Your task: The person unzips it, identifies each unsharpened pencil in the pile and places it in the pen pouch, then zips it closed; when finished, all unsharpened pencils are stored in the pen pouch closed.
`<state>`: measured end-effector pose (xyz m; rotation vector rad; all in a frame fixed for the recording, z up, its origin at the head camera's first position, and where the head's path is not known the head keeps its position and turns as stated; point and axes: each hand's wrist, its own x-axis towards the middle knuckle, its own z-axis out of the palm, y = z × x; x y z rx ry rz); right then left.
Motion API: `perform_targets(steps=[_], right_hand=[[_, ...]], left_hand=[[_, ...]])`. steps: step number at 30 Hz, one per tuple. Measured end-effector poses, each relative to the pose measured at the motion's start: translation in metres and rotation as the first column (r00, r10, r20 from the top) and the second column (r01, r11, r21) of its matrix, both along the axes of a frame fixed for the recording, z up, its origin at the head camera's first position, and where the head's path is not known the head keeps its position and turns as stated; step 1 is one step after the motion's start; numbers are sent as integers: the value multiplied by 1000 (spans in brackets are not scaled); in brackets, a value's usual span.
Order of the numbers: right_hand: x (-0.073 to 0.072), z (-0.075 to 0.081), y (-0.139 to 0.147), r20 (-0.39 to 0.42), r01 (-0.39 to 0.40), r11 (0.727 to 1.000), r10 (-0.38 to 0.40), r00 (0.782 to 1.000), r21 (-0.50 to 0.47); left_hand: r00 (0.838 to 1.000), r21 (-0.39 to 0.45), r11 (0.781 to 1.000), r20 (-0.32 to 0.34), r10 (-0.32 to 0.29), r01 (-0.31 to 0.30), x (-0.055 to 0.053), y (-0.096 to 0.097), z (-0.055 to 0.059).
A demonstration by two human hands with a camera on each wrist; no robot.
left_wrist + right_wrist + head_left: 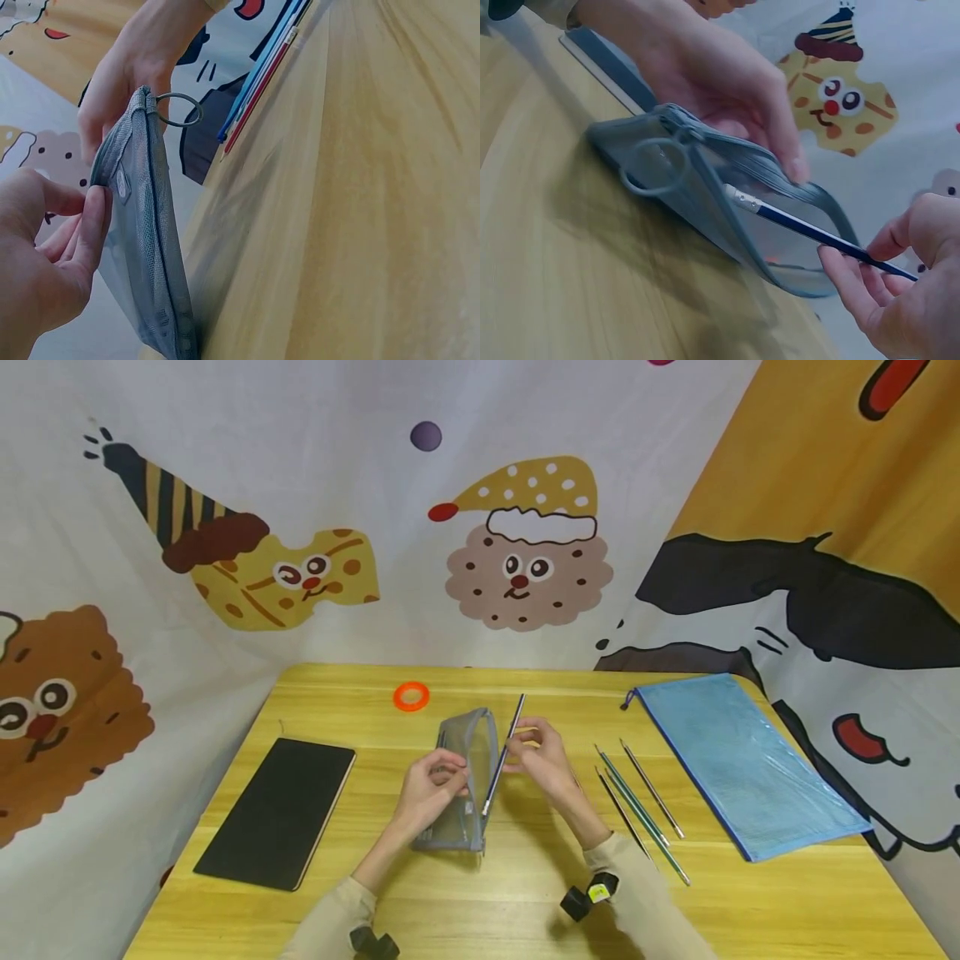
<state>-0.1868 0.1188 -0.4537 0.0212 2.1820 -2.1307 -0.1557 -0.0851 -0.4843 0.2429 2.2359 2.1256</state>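
Observation:
A grey see-through zip pencil case [453, 827] stands on its edge at the middle of the table, its zipped mouth spread apart toward the right. My left hand [429, 787] pinches the rim of that mouth between thumb and fingers, as the left wrist view shows. In my right hand [542, 758] is a dark blue pencil [799, 226] with white stripes, pinched between thumb and fingers. Its eraser end points into the mouth of the case in the right wrist view. A ring pull [656, 166] hangs from the zip.
Several pencils [641, 806] lie loose right of my right hand. Farther right is a blue zip document bag [750, 760]. A black notebook [277, 814] lies at the left, and a roll of orange tape [411, 697] sits near the table's back edge.

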Motion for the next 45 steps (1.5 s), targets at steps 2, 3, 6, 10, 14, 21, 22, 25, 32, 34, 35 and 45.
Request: perform_targets(steps=[2, 3, 6, 10, 14, 21, 22, 25, 32, 34, 35, 45], right_hand=[[-2, -2, -7, 1, -2, 1000, 2, 1000, 2], [-2, -3, -11, 0, -7, 1000, 7, 1000, 6], [-1, -6, -20, 9, -9, 1000, 9, 1000, 18], [3, -4, -27, 14, -51, 997, 51, 999, 56], [7, -4, -32, 6, -104, 986, 104, 995, 127], [10, -7, -34, -41, -185, 915, 213, 976, 358], [11, -6, -33, -48, -195, 905, 229, 972, 378], [14, 0, -31, -64, -223, 894, 268, 961, 388], [27, 15, -19, -112, -217, 873, 292, 950, 438], [33, 17, -14, -139, -224, 863, 317, 938, 453], [36, 18, -12, -154, -228, 857, 331, 931, 463], [76, 13, 6, -199, -304, 782, 473, 859, 545]], left_hand=[[1000, 2, 1000, 1, -3, 3, 0, 1, 0], [1000, 4, 1000, -1, -4, 4, -1, 1, 0], [1000, 8, 1000, 4, -6, 6, -1, 2, 1], [1000, 4, 1000, 13, -2, 2, -1, 2, 3], [1000, -1, 1000, 6, 8, -8, -1, 3, 3], [1000, 12, 1000, 5, -3, 3, -2, 2, 5], [1000, 12, 1000, 3, -4, 4, -2, 2, 5], [1000, 8, 1000, -8, -4, 4, -2, 1, 5], [1000, 8, 1000, -24, 9, -9, -4, 1, 6], [1000, 12, 1000, -19, 13, -12, -5, 1, 7], [1000, 11, 1000, -20, 14, -13, -5, 1, 8], [1000, 23, 1000, 7, 19, -19, -8, 0, 12]])
